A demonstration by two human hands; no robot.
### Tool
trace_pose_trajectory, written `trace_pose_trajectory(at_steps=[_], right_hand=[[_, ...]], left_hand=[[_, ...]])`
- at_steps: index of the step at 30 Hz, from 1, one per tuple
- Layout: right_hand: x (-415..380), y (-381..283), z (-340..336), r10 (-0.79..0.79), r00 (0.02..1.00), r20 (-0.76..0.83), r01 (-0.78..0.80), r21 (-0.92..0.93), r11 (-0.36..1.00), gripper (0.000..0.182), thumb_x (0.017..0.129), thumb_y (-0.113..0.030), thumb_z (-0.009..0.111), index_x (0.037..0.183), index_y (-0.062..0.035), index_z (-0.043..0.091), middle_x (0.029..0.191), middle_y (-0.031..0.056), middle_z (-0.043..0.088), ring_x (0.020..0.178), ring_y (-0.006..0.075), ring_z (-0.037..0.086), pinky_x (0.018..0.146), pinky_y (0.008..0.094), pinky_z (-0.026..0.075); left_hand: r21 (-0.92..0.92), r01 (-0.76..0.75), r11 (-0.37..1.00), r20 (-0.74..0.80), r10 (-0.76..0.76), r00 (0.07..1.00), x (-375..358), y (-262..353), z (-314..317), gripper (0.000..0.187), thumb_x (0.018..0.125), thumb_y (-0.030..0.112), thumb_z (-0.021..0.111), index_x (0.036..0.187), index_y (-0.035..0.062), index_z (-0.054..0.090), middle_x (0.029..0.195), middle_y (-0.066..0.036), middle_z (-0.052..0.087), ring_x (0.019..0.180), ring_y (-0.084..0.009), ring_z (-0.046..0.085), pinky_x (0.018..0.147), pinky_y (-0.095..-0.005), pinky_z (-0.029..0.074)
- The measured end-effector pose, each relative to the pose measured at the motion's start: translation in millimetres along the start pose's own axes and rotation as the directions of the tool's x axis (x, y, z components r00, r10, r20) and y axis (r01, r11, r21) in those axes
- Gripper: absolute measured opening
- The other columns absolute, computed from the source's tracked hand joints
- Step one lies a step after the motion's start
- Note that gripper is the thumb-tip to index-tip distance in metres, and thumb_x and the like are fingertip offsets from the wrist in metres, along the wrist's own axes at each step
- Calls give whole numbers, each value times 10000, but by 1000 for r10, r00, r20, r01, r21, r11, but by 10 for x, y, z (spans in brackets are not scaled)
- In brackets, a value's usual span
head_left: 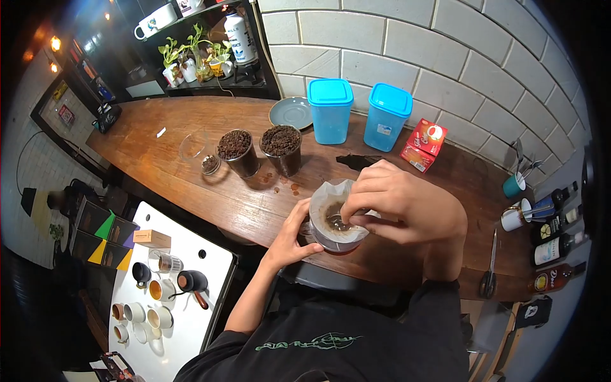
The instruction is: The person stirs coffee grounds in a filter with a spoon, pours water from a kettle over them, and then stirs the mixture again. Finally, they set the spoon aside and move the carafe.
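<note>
A white paper filter [323, 197] with brown, wet-looking contents lines a clear glass vessel [336, 246] near the counter's front edge. Around the vessel's left side curls my left hand [294, 239], its thumb in front. My right hand [398, 207] is over the filter's right side with fingers bent and pinched together; whatever they hold is hidden. Behind and left stand two glasses of dark grounds, one [235, 145] beside the other [281, 141]. Reddish bits [284, 185] lie on the wood near them.
Two blue-lidded containers [331, 111] [387, 118], a grey plate [293, 113] and a red box [424, 145] line the wall side. Scissors [489, 267] and bottles [552, 249] are at the right. A white table [197, 245] with several cups stands lower left.
</note>
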State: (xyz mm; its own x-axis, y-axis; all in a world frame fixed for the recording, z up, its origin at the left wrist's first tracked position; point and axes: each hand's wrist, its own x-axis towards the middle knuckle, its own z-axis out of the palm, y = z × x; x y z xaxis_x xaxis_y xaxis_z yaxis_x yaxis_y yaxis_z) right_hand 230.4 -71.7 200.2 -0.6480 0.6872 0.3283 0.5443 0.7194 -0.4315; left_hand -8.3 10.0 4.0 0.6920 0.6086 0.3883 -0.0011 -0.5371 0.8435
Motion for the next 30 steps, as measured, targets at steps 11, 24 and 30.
trace_pose_trajectory(at_steps=[11, 24, 30], right_hand=[[9, -94, -42, 29, 994, -101, -37, -80, 996, 307, 701, -12, 724, 997, -72, 669, 942, 56, 633, 928, 270, 589, 871, 398, 430], [-19, -81, -51, 31, 998, -61, -35, -66, 997, 243, 786, -26, 682, 1025, -51, 643, 981, 83, 628, 942, 285, 573, 884, 399, 420], [-75, -86, -86, 33, 987, -157, -50, -108, 993, 196, 815, -42, 686, 1004, -46, 635, 917, 74, 627, 883, 286, 580, 819, 391, 419]], left_hand=[[-21, -3, 1000, 22, 4, 1000, 15, 49, -30, 994, 704, 519, 817, 1458, 38, 382, 1418, -198, 433, 1339, -367, 444, 1115, -461, 364], [-41, -26, 999, -94, 22, 995, 52, 97, 66, 1118, 605, 560, 869, 1462, 32, 381, 1438, -205, 459, 1348, -374, 451, 1122, -470, 357], [-56, -37, 998, -140, 29, 990, 50, 124, 138, 1050, 614, 527, 871, 1421, 19, 430, 1426, -205, 474, 1327, -367, 476, 1108, -464, 374]])
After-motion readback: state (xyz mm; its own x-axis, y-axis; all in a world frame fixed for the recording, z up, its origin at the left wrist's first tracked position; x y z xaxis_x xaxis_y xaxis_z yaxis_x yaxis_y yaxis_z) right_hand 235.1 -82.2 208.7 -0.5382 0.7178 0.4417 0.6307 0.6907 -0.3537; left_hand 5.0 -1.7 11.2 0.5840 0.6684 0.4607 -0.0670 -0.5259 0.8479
